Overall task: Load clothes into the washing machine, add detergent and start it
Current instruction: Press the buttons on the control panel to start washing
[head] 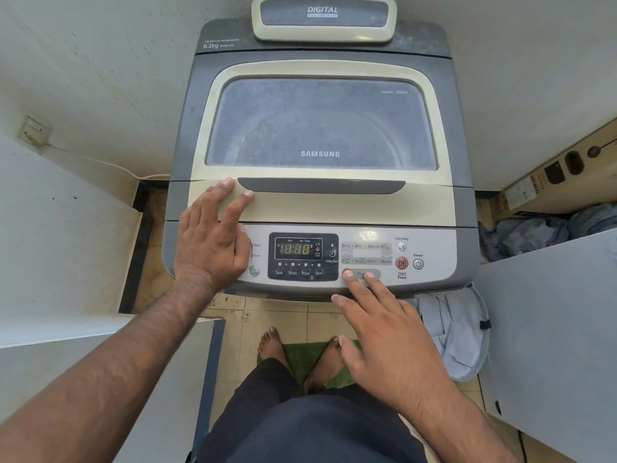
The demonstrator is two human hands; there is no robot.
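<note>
Pale, scuffed walls (pixel 100 61) close in on the far side and on both flanks. A small wall plate (pixel 33 130) sits on the left, with a thin white cable (pixel 100 162) trailing from it. The floor (pixel 283 312) is beige tile, with a green mat (pixel 305 355) near. A cardboard box (pixel 551 182) lies at the right.

Lid (pixel 320 125): closed, on top of the washing machine (pixel 464 128), behind the control panel (pixel 434 248).
Control panel: along the machine's front edge; display (pixel 295 249) left of centre, Start/Pause button (pixel 401 263) to its right, Power button (pixel 418 264) just beside that, further right.
Left hand (pixel 210 242): flat across the lid's front strip and the panel's left end, left of the display.
Right hand (pixel 387 329): fingertips touching the panel, right of the display, left of the Start/Pause button.
Cardboard box (pixel 547 182): right of the machine; clothes heap (pixel 534 228) before it.
Mat (pixel 303 355): on the floor before the machine, under the feet.
</note>
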